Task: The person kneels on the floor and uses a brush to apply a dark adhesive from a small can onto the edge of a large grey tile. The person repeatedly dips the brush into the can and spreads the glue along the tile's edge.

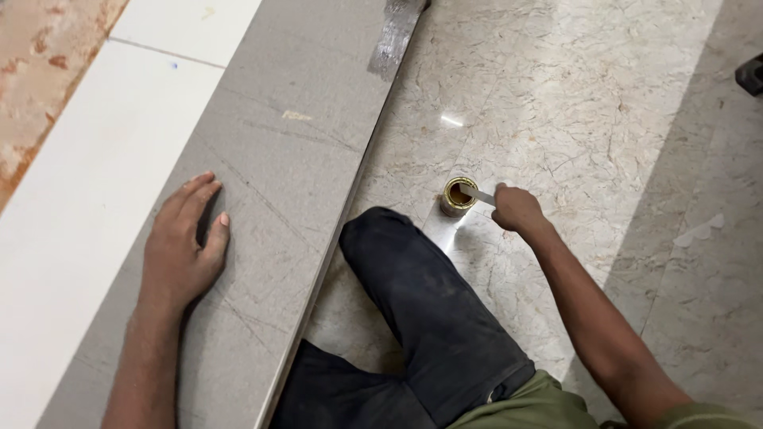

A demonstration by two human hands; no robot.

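Note:
My left hand (184,242) lies flat, fingers together, on a long grey stone slab (286,151) that runs from near left to far centre. My right hand (517,208) reaches out over the marble floor and grips a thin flat metal blade (477,193). The blade's tip dips into a small open round tin (457,196) holding brown paste, standing on the floor beside the slab's edge. My bent knee in dark trousers (409,286) rests on the floor between the two arms.
A white slab (95,183) lies left of the grey one, with a reddish patterned surface (48,56) beyond. A strip of shiny tape (393,36) sits on the grey slab's far edge. Beige marble floor (588,103) spreads right; a dark object (751,75) shows at the right edge.

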